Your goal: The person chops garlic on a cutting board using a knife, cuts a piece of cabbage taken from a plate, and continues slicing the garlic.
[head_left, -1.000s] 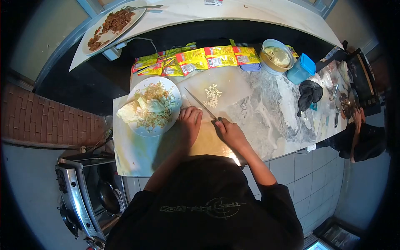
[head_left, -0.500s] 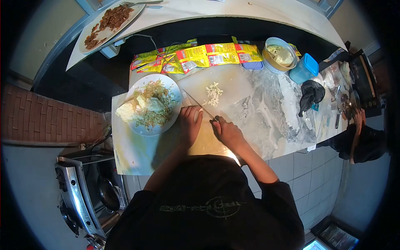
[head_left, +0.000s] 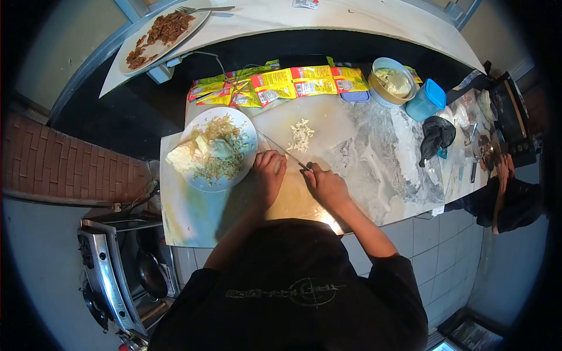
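Head-worn camera looks down on hands (head_left: 328,187) and counter (head_left: 383,158)

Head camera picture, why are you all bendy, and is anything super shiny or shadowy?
Head view: probably a very wide lens, since the white ledge bows and the corners go black; head view: glare at the table's near edge, beside the right forearm; head view: a dark shadow beside the left forearm.

A white shelf (head_left: 351,19) runs behind the tabletop (head_left: 380,146). To the tabletop's left are a brick wall (head_left: 70,161) and shiny stove (head_left: 106,275). Pale floor tiles (head_left: 424,237) show along its near edge.
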Action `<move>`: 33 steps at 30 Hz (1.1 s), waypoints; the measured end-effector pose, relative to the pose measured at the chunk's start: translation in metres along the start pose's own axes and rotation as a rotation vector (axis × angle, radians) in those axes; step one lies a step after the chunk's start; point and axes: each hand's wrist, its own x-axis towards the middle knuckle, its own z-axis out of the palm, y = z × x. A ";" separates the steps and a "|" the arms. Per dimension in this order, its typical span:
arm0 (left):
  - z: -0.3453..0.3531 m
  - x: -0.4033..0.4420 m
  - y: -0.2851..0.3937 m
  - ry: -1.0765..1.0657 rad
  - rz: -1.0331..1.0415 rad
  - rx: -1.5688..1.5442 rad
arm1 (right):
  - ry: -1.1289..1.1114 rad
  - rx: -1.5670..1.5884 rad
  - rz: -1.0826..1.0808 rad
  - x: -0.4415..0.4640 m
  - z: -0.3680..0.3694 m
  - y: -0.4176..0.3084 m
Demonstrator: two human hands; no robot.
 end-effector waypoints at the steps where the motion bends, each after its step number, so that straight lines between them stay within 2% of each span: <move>1: 0.000 0.000 0.000 0.000 0.001 0.000 | 0.001 0.000 0.000 0.000 -0.001 0.001; 4: 0.000 0.004 0.003 -0.003 0.006 0.010 | -0.028 0.014 0.006 0.002 -0.002 0.004; 9: 0.011 0.009 0.004 -0.062 -0.161 0.089 | -0.076 0.089 0.003 0.005 0.000 0.011; 12: 0.015 0.008 0.002 0.045 -0.132 0.058 | -0.097 0.140 0.006 0.004 -0.004 0.017; 19: 0.003 0.011 0.005 -0.014 -0.129 -0.010 | -0.117 0.089 0.025 0.004 -0.017 0.018; 21: 0.003 0.011 0.005 -0.021 -0.135 -0.034 | -0.102 0.143 0.092 0.006 -0.017 0.016; 27: 0.007 0.009 0.000 -0.017 -0.143 -0.041 | -0.085 0.312 0.035 0.007 -0.010 0.012; 33: 0.002 0.011 0.003 -0.040 -0.131 -0.033 | -0.109 0.254 0.012 0.008 -0.003 0.011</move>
